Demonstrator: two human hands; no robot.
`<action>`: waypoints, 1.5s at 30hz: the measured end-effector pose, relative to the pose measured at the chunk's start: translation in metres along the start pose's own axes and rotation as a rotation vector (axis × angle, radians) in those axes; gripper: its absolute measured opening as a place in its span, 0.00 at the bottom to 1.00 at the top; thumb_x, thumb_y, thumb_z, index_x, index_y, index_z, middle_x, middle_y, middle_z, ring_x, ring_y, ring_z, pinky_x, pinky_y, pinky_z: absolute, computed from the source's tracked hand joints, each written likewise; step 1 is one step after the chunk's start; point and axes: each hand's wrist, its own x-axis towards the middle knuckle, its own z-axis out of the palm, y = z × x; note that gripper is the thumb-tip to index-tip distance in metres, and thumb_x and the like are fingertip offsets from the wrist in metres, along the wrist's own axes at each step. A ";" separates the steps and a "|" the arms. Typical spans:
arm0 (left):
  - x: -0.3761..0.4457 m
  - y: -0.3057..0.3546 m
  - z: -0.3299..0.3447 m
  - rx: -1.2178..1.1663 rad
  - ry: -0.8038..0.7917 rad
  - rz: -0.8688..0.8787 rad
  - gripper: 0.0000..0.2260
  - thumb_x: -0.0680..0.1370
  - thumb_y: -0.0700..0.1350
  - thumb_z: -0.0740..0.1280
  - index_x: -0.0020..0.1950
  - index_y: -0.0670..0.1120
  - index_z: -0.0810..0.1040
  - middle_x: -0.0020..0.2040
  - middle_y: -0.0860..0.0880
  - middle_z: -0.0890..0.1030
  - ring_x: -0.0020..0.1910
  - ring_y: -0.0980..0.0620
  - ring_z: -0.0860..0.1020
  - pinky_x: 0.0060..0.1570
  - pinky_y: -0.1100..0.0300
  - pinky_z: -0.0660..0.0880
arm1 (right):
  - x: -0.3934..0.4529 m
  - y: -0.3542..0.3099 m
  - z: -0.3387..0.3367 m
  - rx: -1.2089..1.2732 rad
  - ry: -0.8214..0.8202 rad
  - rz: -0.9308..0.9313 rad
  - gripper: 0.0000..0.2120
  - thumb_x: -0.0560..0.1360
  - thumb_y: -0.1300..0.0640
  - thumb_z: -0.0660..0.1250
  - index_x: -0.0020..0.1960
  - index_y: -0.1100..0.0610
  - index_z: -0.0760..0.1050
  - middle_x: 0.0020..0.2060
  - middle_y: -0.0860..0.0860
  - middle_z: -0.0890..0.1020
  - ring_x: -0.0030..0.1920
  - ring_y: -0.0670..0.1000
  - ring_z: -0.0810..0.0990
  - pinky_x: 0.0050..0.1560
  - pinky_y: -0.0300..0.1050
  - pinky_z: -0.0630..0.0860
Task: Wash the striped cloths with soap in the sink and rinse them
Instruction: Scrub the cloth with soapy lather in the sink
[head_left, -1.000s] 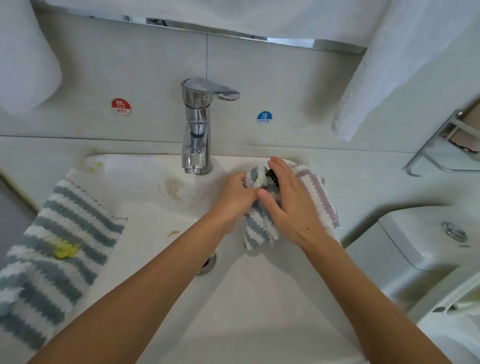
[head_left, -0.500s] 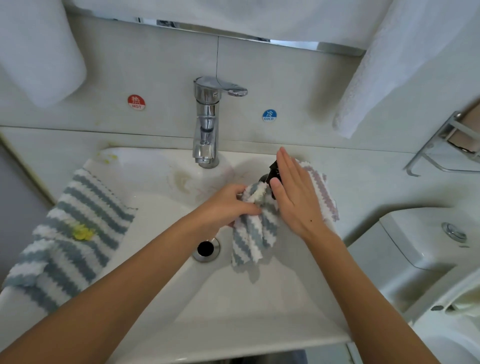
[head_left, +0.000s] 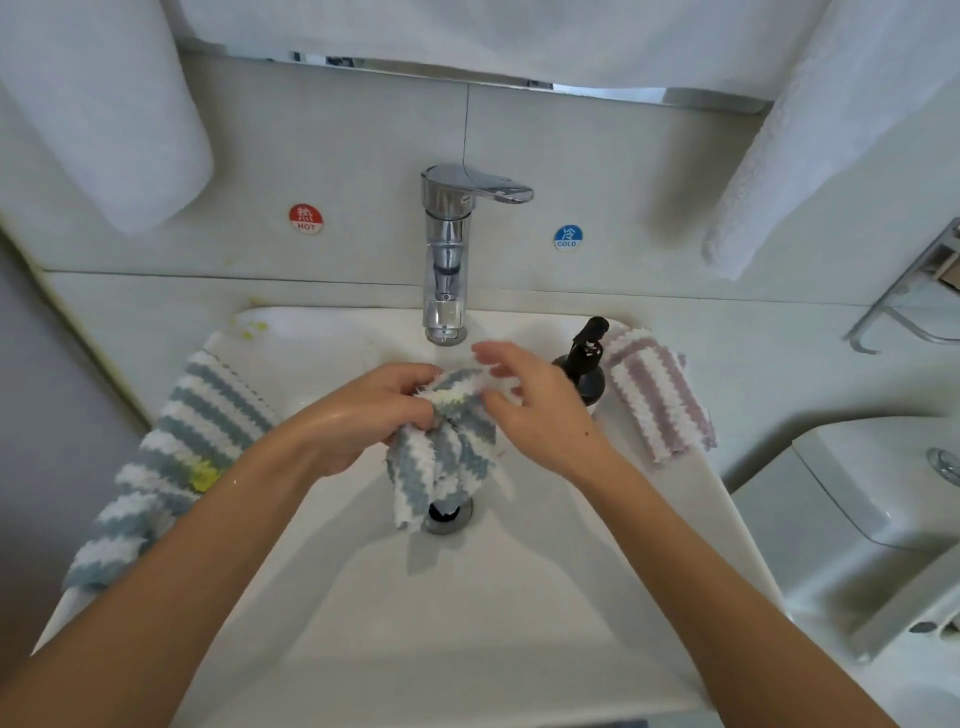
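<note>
A blue-grey and white striped cloth (head_left: 441, 447) hangs bunched in the middle of the frame, above the basin of the white sink (head_left: 467, 597), its lower folds dangling over the drain (head_left: 449, 514). A pale yellow patch shows on its top fold. The left hand (head_left: 363, 415) grips the cloth from the left, fingers curled round the gathered top. The right hand (head_left: 535, 410) is at the cloth from the right; its thumb lies against the fabric while the other fingers spread loosely above it, blurred, so whether it really pinches the cloth cannot be told. Both forearms run in from the bottom corners of the frame. Just right of the right hand a dark soap pump bottle (head_left: 584, 364) stands upright on the sink's rim, and beside it, further right, a pink and white striped cloth (head_left: 657, 395) lies on the rim. At the left of the frame another blue-grey striped cloth (head_left: 171, 457), marked with a yellow stain, is draped over the sink's left edge. A chrome tap (head_left: 449, 249) stands at the upper centre, its handle pointing right, with a red HOT sticker (head_left: 306, 219) to its left and a blue COLD sticker (head_left: 568, 237) to its right on the wall. White towels (head_left: 810, 130) hang across the top, and a toilet tank (head_left: 883, 483) sits at the right edge.
</note>
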 end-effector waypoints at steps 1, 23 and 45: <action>0.000 -0.002 -0.003 0.010 -0.004 -0.001 0.13 0.71 0.32 0.63 0.52 0.43 0.80 0.42 0.45 0.80 0.40 0.51 0.79 0.40 0.57 0.72 | 0.002 0.002 0.004 0.118 -0.081 0.078 0.20 0.78 0.61 0.63 0.70 0.54 0.70 0.61 0.49 0.78 0.59 0.47 0.77 0.63 0.51 0.74; 0.004 -0.012 -0.015 0.794 0.026 -0.090 0.11 0.78 0.39 0.60 0.35 0.44 0.66 0.33 0.47 0.69 0.32 0.50 0.66 0.32 0.58 0.59 | 0.002 0.017 0.003 -0.037 -0.254 0.186 0.15 0.78 0.62 0.58 0.35 0.50 0.61 0.31 0.47 0.69 0.32 0.46 0.67 0.35 0.43 0.63; 0.004 -0.010 -0.008 0.135 0.116 0.043 0.05 0.81 0.47 0.63 0.50 0.50 0.79 0.45 0.51 0.81 0.44 0.57 0.80 0.43 0.65 0.74 | -0.001 0.008 0.002 0.308 0.154 0.199 0.11 0.75 0.58 0.69 0.39 0.54 0.68 0.31 0.48 0.72 0.29 0.45 0.67 0.29 0.39 0.64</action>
